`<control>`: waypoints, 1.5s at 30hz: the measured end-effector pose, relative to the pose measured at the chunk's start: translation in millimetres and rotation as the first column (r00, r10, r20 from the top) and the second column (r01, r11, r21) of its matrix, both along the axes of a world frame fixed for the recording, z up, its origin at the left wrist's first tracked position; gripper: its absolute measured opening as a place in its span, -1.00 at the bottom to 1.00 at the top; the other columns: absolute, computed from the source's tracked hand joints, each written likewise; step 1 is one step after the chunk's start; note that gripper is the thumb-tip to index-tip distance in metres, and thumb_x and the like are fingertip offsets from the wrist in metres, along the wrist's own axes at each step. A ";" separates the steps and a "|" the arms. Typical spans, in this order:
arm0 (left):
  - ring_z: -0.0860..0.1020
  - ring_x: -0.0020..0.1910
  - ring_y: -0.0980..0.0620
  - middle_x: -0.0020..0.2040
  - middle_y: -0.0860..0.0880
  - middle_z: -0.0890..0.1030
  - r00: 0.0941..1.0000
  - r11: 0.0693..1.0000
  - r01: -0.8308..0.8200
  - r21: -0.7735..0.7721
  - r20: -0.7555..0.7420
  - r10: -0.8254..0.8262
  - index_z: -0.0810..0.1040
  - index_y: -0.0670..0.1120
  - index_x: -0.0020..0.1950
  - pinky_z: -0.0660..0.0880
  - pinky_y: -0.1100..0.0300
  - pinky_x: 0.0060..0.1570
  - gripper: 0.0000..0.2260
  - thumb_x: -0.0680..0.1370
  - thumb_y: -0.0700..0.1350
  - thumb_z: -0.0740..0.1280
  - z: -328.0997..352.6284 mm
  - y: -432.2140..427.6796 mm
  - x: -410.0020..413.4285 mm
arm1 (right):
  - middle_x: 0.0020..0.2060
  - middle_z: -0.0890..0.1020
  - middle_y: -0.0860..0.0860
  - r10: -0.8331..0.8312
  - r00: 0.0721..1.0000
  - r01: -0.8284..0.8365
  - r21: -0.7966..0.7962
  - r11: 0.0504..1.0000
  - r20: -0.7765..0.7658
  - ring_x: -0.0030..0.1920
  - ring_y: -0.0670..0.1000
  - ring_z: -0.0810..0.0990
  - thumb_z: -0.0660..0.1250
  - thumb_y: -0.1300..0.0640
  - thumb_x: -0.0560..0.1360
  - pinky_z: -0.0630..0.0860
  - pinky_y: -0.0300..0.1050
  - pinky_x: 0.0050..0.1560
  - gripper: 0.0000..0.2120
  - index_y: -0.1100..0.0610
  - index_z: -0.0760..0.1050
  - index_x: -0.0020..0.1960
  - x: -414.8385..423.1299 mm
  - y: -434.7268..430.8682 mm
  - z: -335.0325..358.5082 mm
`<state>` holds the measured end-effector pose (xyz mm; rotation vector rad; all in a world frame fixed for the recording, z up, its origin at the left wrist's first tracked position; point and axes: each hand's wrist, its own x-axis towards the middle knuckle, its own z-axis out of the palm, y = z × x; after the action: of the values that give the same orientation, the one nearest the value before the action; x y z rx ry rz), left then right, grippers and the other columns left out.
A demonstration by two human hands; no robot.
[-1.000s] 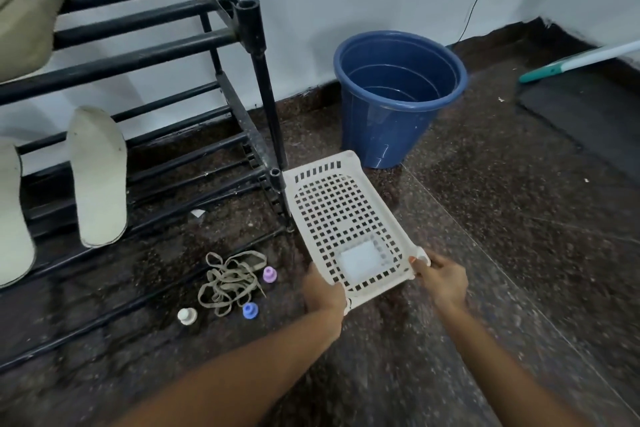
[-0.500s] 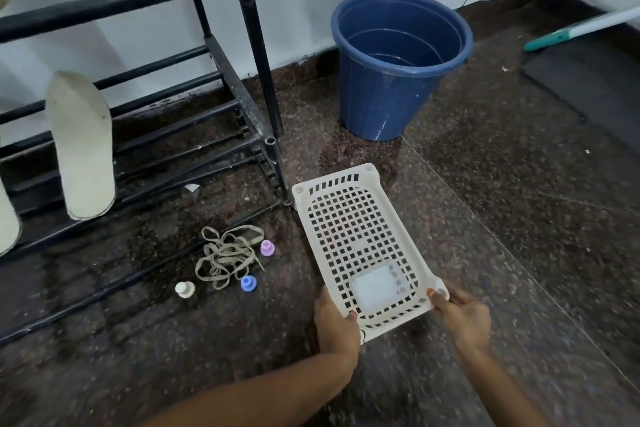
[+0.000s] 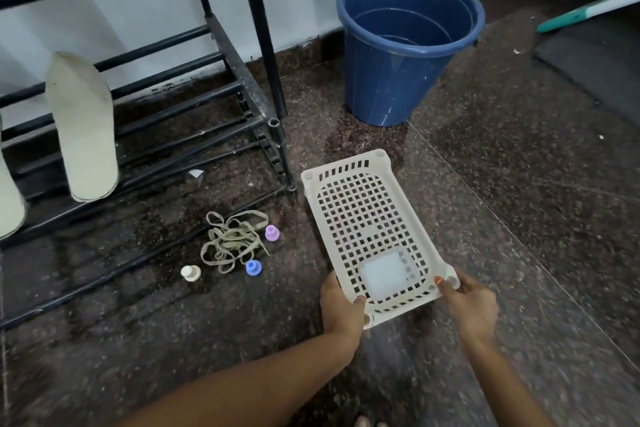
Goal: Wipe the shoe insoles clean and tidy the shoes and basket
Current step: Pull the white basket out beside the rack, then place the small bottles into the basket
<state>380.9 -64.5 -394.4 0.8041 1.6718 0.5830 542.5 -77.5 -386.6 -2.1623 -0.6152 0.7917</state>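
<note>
Basket-tidying step: left hand and right hand grip the white basket's near corners, fingers curled on its rim; next, probably setting it level on the floor.

The floor is dark speckled stone, wet in patches. A blue bucket stands on it by the wall, on a damp ring. Left of the bucket stands a black rack; an insole leans on its low bars, and a second insole shows at the left edge. In front of the rack lie tangled laces, with a purple cap, a blue cap and a white cap close around them. A white scrap lies under the rack. A dark mat lies at far right.
</note>
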 end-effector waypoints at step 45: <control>0.55 0.13 -0.06 0.13 -0.20 0.59 0.945 0.942 -0.153 0.300 -0.235 0.228 0.55 -0.26 0.16 0.39 0.35 0.02 -0.72 0.52 -0.42 0.18 -14.9 82.6 -194.4 | 0.12 0.55 0.12 0.835 0.253 -0.838 -0.321 0.441 0.488 0.21 0.15 0.39 0.28 0.04 0.50 0.25 -0.02 0.16 -0.74 0.12 0.52 0.13 -250.9 148.5 -29.0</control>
<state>186.5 18.1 -409.3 0.9598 1.9582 0.8937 291.6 71.0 -415.6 -1.9220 -2.2719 0.5471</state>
